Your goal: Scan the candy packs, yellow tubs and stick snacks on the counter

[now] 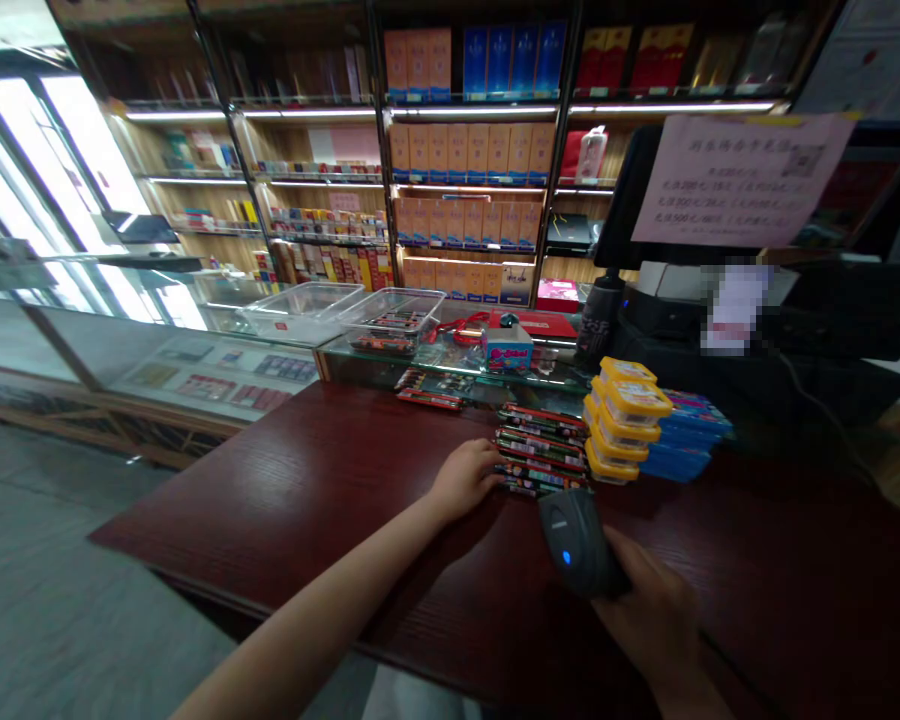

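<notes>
My right hand (649,590) is wrapped round the handle of a dark barcode scanner (581,545) with a small blue light on its top. The scanner's head points away from me, toward the near edge of a pile of slim, dark, red-edged packets (540,450) on the counter. At the left end of that pile, my left hand (465,480) has its fingers curled against the packet ends; the fingertips are partly hidden. Right beside the packets stands a stack of yellow-lidded clear tubs (622,425), with blue boxes (682,435) behind it to the right.
The dark red wooden counter (270,500) meets a glass shelf holding clear plastic bins (397,310) and a small blue and pink box (508,350). A monitor with a pink paper notice (742,180) rises at the right. Shelves of boxes (469,150) line the back wall.
</notes>
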The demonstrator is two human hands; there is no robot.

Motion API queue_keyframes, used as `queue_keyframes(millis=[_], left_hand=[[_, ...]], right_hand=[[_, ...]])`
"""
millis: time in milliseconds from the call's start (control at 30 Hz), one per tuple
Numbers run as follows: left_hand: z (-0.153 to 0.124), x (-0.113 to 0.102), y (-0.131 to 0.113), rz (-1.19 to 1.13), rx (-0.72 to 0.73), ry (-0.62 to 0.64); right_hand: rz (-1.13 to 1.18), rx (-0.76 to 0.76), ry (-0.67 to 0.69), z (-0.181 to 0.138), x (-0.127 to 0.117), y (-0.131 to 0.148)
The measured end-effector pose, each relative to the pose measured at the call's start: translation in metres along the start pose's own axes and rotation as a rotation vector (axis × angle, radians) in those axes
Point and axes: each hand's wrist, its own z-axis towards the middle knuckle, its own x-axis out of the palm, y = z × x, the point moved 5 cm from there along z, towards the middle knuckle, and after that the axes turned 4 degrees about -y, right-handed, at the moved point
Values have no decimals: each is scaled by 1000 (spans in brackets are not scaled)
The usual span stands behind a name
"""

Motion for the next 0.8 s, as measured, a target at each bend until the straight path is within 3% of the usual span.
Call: queue_keyframes(millis=[167,500,667,800], left_hand=[[-1,12,-20,21,-29,48],[-13,25,-18,97,-133,-21],[-18,9,-7,-56,-189,-245],[-24,-5,12,-120,-335,-453]], right_hand=[[15,5,-19,1,-5,0],[37,-28,-95,1,-9,-3],[54,99,-5,2,-9,-2],[94,226,171,11,-5,-1]])
